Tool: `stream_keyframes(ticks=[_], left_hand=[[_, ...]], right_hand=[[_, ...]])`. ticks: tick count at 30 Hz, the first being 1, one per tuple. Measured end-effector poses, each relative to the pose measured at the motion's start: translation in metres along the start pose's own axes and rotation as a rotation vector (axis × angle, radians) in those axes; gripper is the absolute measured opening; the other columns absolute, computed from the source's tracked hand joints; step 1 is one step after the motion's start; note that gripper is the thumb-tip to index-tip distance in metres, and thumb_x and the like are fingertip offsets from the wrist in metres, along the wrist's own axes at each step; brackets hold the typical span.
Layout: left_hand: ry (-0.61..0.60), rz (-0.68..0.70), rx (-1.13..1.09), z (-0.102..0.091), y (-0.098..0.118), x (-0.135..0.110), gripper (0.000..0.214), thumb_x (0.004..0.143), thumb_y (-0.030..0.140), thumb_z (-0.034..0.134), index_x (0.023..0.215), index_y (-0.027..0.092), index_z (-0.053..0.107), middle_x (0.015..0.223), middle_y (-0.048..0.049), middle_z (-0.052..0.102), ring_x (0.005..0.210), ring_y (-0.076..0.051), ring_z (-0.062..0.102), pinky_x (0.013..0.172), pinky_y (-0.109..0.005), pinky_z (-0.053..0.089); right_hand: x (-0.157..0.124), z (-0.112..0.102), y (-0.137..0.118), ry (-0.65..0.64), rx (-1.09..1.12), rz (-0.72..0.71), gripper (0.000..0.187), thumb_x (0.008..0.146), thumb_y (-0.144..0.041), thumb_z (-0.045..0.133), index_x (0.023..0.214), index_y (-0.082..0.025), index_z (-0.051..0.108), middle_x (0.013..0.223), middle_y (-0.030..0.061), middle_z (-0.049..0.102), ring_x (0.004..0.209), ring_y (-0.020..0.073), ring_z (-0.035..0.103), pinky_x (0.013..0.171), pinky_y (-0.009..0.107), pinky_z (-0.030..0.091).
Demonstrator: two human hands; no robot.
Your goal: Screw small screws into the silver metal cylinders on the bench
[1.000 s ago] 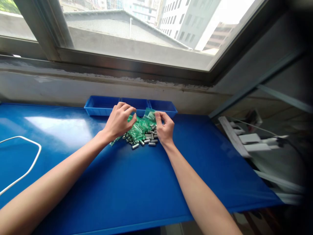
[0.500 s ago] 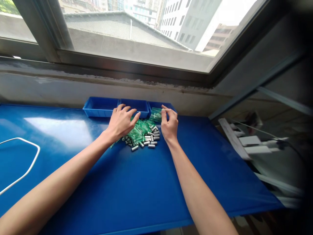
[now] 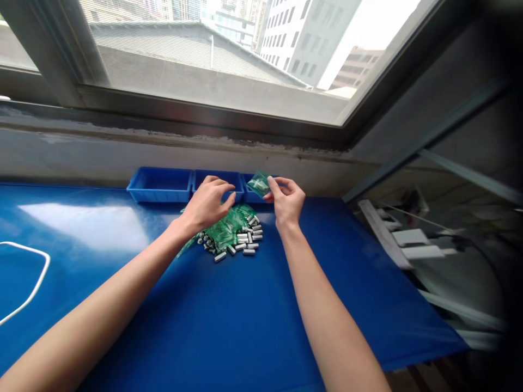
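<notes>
The person is showing both forearms bare along their whole visible length, wrists included, and the left hand (image 3: 206,204) and the right hand (image 3: 287,202) are likewise going bare, their slim fingers (image 3: 220,185) uncovered to the tips.

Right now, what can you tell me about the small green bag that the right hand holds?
The small green bag is a flat pouch of translucent green plastic, with something pale inside that is too small to identify. The right hand pinches its right edge between thumb and fingers, holding it tilted in the air, apart from the pile of green bags, in front of the rightmost blue tray.
</notes>
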State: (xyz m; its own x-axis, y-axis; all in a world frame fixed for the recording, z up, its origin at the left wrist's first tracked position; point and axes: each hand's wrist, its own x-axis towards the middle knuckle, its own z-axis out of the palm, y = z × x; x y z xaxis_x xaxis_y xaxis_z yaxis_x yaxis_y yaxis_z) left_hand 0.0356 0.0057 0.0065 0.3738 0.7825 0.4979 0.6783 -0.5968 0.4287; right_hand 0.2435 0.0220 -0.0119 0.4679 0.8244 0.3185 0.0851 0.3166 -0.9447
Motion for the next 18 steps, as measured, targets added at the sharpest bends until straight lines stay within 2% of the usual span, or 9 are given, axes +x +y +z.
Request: stream_keyframes(ticks=[2, 4, 8, 10, 14, 15, 18], left_hand=[[-0.027, 0.019, 0.029, 0.002, -0.003, -0.001, 0.035, 0.098, 0.033, 0.053, 0.115, 0.013, 0.076, 0.118, -0.0102, 0.075, 0.12, -0.03, 0.057, 0.106, -0.044, 0.048], [-0.05, 0.029, 0.042, 0.002, -0.006, -0.001, 0.034, 0.098, 0.033, 0.053, 0.114, 0.014, 0.077, 0.119, -0.01, 0.075, 0.12, -0.03, 0.057, 0.106, -0.044, 0.048], [-0.06, 0.04, 0.069, 0.002, -0.006, -0.002, 0.033, 0.098, 0.032, 0.053, 0.114, 0.016, 0.077, 0.119, -0.0103, 0.075, 0.121, -0.03, 0.056, 0.107, -0.045, 0.047], [-0.056, 0.049, 0.071, 0.001, -0.005, -0.002, 0.033, 0.098, 0.032, 0.053, 0.114, 0.015, 0.077, 0.118, -0.0106, 0.075, 0.121, -0.03, 0.056, 0.108, -0.045, 0.047], [-0.077, 0.07, 0.064, -0.002, -0.002, -0.001, 0.033, 0.098, 0.031, 0.053, 0.114, 0.015, 0.078, 0.117, -0.0103, 0.075, 0.119, -0.03, 0.056, 0.106, -0.044, 0.048], [-0.091, 0.078, 0.066, -0.002, -0.002, -0.001, 0.033, 0.098, 0.031, 0.053, 0.113, 0.015, 0.078, 0.116, -0.0103, 0.075, 0.119, -0.03, 0.056, 0.105, -0.044, 0.049], [-0.126, 0.094, 0.074, -0.005, -0.001, -0.001, 0.031, 0.097, 0.029, 0.054, 0.11, 0.015, 0.079, 0.114, -0.0102, 0.075, 0.118, -0.03, 0.057, 0.106, -0.044, 0.048]], right_hand=[[0.006, -0.001, 0.002, 0.058, 0.011, 0.044, 0.029, 0.073, -0.041, 0.082, 0.084, -0.019, 0.066, 0.055, -0.0031, 0.068, 0.047, 0.0145, 0.067, 0.046, 0.022, 0.054], [0.009, -0.002, 0.005, 0.056, 0.022, 0.089, 0.027, 0.072, -0.037, 0.082, 0.084, -0.019, 0.065, 0.059, -0.0016, 0.071, 0.053, 0.0167, 0.072, 0.051, 0.024, 0.059], [0.011, -0.005, 0.013, -0.098, 0.006, 0.112, 0.022, 0.073, -0.035, 0.081, 0.082, -0.017, 0.071, 0.071, 0.0038, 0.076, 0.065, 0.0195, 0.076, 0.065, 0.029, 0.065], [0.011, -0.007, 0.014, -0.132, -0.056, 0.048, 0.02, 0.075, -0.035, 0.079, 0.084, -0.017, 0.074, 0.074, 0.005, 0.077, 0.066, 0.0204, 0.076, 0.068, 0.032, 0.065], [0.002, -0.015, 0.007, -0.077, -0.319, -0.161, 0.02, 0.083, -0.036, 0.071, 0.092, -0.019, 0.076, 0.075, 0.0054, 0.077, 0.062, 0.0215, 0.074, 0.066, 0.034, 0.062], [-0.002, -0.017, 0.004, -0.104, -0.41, -0.215, 0.019, 0.085, -0.036, 0.069, 0.091, -0.019, 0.076, 0.077, 0.0054, 0.077, 0.062, 0.0212, 0.073, 0.067, 0.035, 0.061], [-0.015, -0.024, -0.004, -0.309, -0.652, -0.365, 0.021, 0.087, -0.04, 0.067, 0.082, -0.022, 0.075, 0.079, 0.0046, 0.077, 0.067, 0.0207, 0.071, 0.072, 0.035, 0.059]])
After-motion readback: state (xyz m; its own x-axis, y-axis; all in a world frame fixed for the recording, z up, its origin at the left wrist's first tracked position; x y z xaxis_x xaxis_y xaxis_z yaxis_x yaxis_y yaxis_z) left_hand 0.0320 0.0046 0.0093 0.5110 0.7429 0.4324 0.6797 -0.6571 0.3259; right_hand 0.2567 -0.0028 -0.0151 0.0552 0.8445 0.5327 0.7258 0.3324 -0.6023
